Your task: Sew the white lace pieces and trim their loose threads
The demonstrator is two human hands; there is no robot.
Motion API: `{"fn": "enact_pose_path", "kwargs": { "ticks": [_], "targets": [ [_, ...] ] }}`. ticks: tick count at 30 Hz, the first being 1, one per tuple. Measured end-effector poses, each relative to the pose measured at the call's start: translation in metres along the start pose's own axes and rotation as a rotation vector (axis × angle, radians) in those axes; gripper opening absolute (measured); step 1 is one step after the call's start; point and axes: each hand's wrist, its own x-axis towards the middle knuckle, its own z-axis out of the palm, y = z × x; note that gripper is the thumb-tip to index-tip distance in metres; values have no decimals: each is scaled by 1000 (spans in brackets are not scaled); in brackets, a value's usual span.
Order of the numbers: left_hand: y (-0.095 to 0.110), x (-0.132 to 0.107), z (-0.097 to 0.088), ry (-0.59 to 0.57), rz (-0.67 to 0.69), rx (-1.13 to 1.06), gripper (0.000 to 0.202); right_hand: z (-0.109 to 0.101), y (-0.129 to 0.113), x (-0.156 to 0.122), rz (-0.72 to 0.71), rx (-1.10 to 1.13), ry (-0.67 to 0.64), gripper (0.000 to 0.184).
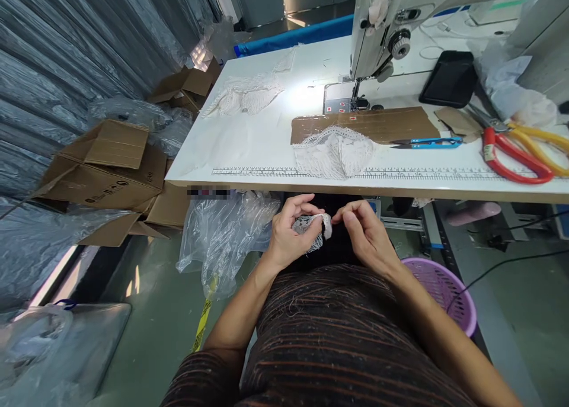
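Both of my hands are in my lap, just below the front edge of the white sewing table [249,146]. My left hand [291,232] is closed around a small piece of white lace [316,226]. My right hand [362,232] pinches the other end of the same lace piece with thumb and fingers. On the table above lies a heap of white lace [333,152], partly over a brown cardboard sheet [386,124]. More white lace [244,96] lies at the table's far left.
A sewing machine [386,22] stands at the table's back. Blue thread snips [429,142], red and yellow scissors [518,152] and a black tray [451,78] lie to the right. A purple basket [444,291] sits on the floor right, cardboard boxes [106,170] and plastic bags [226,235] left.
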Motion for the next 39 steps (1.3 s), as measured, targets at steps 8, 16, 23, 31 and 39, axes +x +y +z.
{"fn": "enact_pose_path", "kwargs": {
  "ticks": [8, 16, 23, 31, 39],
  "targets": [
    [6, 5, -6, -106, -267, -187, 49, -2, 4, 4, -10, 13, -76, 17],
    [10, 13, -11, -180, -593, -618, 44, -3, 6, 5, 164, 371, -37, 15],
    [7, 13, -9, -208, -578, -628, 44, 2, 8, 4, 173, 424, -18, 16],
    [7, 13, -8, -190, -555, -546, 42, -1, 8, 1, 27, 131, -1, 16],
    [7, 11, -5, -133, -526, -437, 50, -1, 4, 3, -341, -255, 113, 11]
  ]
}}
